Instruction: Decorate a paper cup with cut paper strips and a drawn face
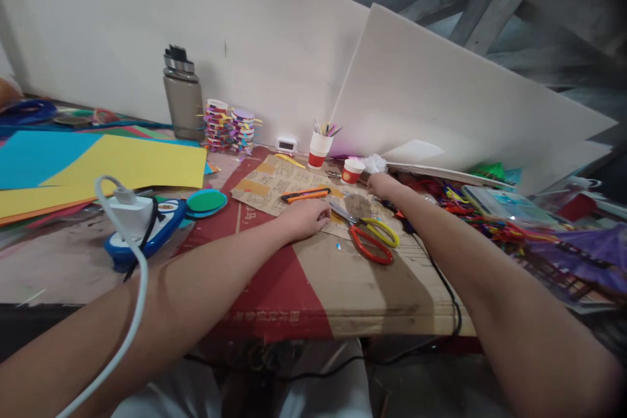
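Note:
My left hand rests with curled fingers on the cardboard, just below an orange and black cutter; whatever its fingers hold, if anything, is hidden. Right of it lie scissors with one red and one yellow handle. My right hand reaches farther back, beside a small red and white paper cup and a crumpled clear plastic piece. Its fingers are bent down and too small to make out. A brown paper sheet lies flat under the cutter.
A power strip with a white cable, coloured sheets and a bottle are at the left. Two decorated cup stacks and a cup of pens stand at the back. Colourful craft pieces pile up at the right.

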### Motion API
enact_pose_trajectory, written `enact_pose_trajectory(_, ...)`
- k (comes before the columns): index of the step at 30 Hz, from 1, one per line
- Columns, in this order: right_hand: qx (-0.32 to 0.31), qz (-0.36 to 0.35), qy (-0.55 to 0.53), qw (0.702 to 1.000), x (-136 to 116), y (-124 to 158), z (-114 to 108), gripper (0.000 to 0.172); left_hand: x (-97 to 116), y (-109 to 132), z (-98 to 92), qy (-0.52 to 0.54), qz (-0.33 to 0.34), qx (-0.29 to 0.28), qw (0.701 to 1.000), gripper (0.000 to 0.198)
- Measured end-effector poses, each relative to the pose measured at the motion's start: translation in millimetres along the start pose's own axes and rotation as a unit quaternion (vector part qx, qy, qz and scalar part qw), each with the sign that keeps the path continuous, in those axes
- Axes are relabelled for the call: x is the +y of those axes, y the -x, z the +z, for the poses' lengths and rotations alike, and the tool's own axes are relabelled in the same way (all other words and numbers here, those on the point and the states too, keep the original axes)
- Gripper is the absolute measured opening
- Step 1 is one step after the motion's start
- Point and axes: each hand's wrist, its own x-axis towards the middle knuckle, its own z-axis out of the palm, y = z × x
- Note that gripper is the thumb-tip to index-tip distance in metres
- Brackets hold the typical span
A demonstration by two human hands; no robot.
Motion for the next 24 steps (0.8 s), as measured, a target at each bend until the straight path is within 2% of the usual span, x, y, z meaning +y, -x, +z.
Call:
enact_pose_trajectory(5,-0.009,-0.006,0.004,1.0,-3,-2,6,0.025,0,0,-0.8,0.005,0.002,-0.007,1.0,0.015)
enact_pose_trajectory(15,-0.017,0.018,0.013,1.0,-8,-21,18,0.05,0,-1,0.9,0.006,-0.016,-0.017,1.0,0.017)
enact_pose_trajectory(24,-0.017,-0.006,0.016,1.0,-3,-24,21,0.053,3,0,1.8,-0.017,-0.014,-0.013,1.0,0.017)
